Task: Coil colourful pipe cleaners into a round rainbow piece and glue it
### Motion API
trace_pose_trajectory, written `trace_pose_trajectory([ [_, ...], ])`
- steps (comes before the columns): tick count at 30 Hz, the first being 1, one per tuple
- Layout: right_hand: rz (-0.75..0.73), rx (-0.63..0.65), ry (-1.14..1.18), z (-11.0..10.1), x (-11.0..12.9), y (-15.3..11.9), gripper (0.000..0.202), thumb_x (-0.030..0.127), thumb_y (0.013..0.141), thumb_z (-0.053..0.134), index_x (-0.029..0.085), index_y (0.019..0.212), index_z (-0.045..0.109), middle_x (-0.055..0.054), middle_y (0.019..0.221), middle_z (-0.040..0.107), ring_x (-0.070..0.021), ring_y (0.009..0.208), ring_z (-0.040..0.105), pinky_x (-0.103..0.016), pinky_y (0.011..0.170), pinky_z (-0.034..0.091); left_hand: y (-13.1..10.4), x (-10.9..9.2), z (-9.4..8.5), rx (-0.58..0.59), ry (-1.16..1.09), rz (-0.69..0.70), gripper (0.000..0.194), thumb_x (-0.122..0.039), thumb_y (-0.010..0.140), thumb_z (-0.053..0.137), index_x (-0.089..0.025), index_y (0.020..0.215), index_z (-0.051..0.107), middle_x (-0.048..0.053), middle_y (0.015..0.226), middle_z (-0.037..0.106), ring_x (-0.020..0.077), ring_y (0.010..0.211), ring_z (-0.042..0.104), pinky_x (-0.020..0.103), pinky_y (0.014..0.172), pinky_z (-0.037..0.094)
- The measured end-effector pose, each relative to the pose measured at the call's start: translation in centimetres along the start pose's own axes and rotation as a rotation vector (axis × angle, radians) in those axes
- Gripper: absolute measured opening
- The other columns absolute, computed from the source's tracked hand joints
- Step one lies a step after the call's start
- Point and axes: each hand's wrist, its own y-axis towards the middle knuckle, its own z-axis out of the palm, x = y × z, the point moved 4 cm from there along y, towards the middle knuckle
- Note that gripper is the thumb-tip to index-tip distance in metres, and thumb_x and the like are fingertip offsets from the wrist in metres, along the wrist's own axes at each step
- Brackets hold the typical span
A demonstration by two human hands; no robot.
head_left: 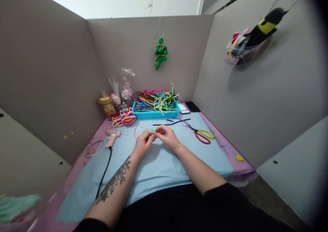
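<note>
My left hand point(144, 142) and my right hand point(167, 136) meet over the middle of the blue table cover point(164, 163). Both are closed, fingertips pinched on a small pipe-cleaner piece point(149, 130) with pink and green in it. Its shape is mostly hidden by my fingers. A pink pipe cleaner point(135, 132) curves out on the left of my left hand. Just beyond my right hand, black pipe cleaners point(176, 122) lie on the cover. To the right, scissors point(202, 135) with one red and one yellow handle rest with their blades toward my hands.
A blue tray point(156, 115) heaped with coloured pipe cleaners stands at the back. Left of it are two lion-head crafts point(128, 117). A pink glue gun point(112, 136) with a black cord lies on the left. Grey partitions point(123, 40) enclose the table; a pouch point(238, 51) hangs on the right one.
</note>
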Motion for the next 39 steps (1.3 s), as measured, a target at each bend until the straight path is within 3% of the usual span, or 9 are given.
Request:
trace_pose_trajectory([
  [4,-0.01,0.06,-0.047,0.4,0.1,-0.1,0.013,0.028,0.073,0.063,0.018,0.079,0.058,0.0,0.072,0.061,-0.0129,0.065,0.058,-0.026,0.064,0.048,0.1,0.0,-0.3,-0.047,-0.11,-0.057,0.024,-0.035,0.084,0.05,-0.015,0.08,0.062,0.003,0.077,0.065,0.0127,0.064,0.058,0.024,0.06,0.046],
  [9,-0.029,0.081,-0.114,0.3,-0.3,0.0,0.022,0.027,0.075,0.06,0.018,0.096,0.06,-0.001,0.079,0.063,-0.0121,0.067,0.057,-0.025,0.065,0.046,0.0,-0.2,-1.7,-0.221,-0.079,-0.086,0.022,-0.036,0.083,0.05,-0.016,0.08,0.06,0.003,0.075,0.065,0.0127,0.065,0.059,0.024,0.061,0.047],
  [12,-0.025,0.082,-0.177,-0.1,-0.6,0.1,0.019,0.027,0.078,0.056,0.017,0.093,0.063,-0.003,0.08,0.064,-0.0125,0.068,0.056,-0.026,0.067,0.045,0.0,-0.1,-2.2,-0.283,-0.091,-0.101,0.022,-0.036,0.083,0.05,-0.016,0.084,0.059,0.002,0.075,0.065,0.0126,0.064,0.059,0.024,0.061,0.048],
  [17,-0.08,0.004,-0.207,-0.5,0.0,0.2,0.014,0.029,0.077,0.06,0.018,0.083,0.066,-0.004,0.082,0.061,-0.015,0.076,0.056,-0.028,0.072,0.045,0.2,0.0,-1.0,-0.126,-0.107,-0.087,0.02,-0.032,0.078,0.058,-0.016,0.088,0.064,0.007,0.096,0.068,0.0152,0.075,0.063,0.027,0.068,0.051],
  [20,-0.083,0.006,-0.166,-0.2,0.1,0.2,0.013,0.029,0.076,0.062,0.018,0.081,0.066,-0.003,0.08,0.059,-0.0153,0.076,0.056,-0.028,0.07,0.046,0.3,0.1,-0.3,-0.035,-0.125,-0.091,0.018,-0.031,0.078,0.058,-0.016,0.084,0.067,0.007,0.092,0.07,0.0172,0.078,0.065,0.029,0.069,0.052],
  [25,-0.042,0.035,-0.051,0.1,0.0,0.1,0.014,0.029,0.074,0.062,0.018,0.082,0.063,-0.003,0.08,0.06,-0.015,0.076,0.058,-0.028,0.07,0.047,0.3,0.1,-0.6,-0.061,-0.071,-0.1,0.018,-0.032,0.078,0.058,-0.017,0.081,0.068,0.004,0.078,0.071,0.0165,0.071,0.064,0.029,0.066,0.051],
  [30,0.075,0.002,-0.052,-0.2,-0.5,0.1,0.021,0.035,0.071,0.064,0.017,0.081,0.058,0.001,0.067,0.06,-0.0113,0.058,0.054,-0.024,0.058,0.044,0.3,0.4,-0.6,-0.059,-0.056,-0.087,0.02,-0.034,0.078,0.059,-0.017,0.08,0.069,0.003,0.077,0.071,0.0163,0.07,0.064,0.028,0.065,0.051],
  [34,0.035,0.006,-0.155,-0.3,-0.3,-0.1,0.02,0.036,0.077,0.058,0.017,0.073,0.06,0.001,0.065,0.06,-0.0113,0.059,0.053,-0.023,0.058,0.043,0.2,0.4,-0.4,-0.049,0.002,-0.094,0.021,-0.035,0.079,0.059,-0.017,0.08,0.07,0.004,0.074,0.071,0.0161,0.068,0.064,0.028,0.065,0.05],
  [39,0.003,0.01,-0.075,0.0,0.2,-0.2,0.02,0.031,0.076,0.058,0.017,0.089,0.06,-0.001,0.075,0.062,-0.0126,0.066,0.057,-0.024,0.063,0.045,0.2,0.1,-0.4,-0.053,-0.014,-0.079,0.021,-0.034,0.08,0.057,-0.016,0.082,0.069,0.004,0.076,0.071,0.0152,0.066,0.063,0.026,0.064,0.05],
])
